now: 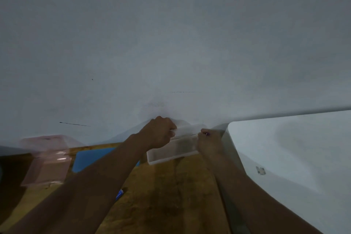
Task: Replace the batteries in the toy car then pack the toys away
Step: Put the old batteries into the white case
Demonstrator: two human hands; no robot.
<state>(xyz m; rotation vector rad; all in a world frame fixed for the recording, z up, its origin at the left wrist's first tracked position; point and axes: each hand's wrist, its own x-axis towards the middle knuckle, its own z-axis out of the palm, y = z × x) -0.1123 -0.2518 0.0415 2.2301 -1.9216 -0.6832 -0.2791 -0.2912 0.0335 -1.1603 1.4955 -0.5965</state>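
Note:
A clear plastic box [171, 155] stands at the far edge of the wooden table [161, 195], close to the wall. My left hand [158, 133] grips the box's upper left rim with closed fingers. My right hand [209, 142] holds its right end, fingers curled on the rim. The picture is blurred and dim, so what lies inside the box is hidden. No toy car shows.
A pink translucent box [47, 161] sits at the left of the table, a blue flat sheet [91, 159] beside it. A small blue item [119, 194] peeks out under my left forearm. A large white rounded object [294, 157] fills the right. A pale wall rises behind.

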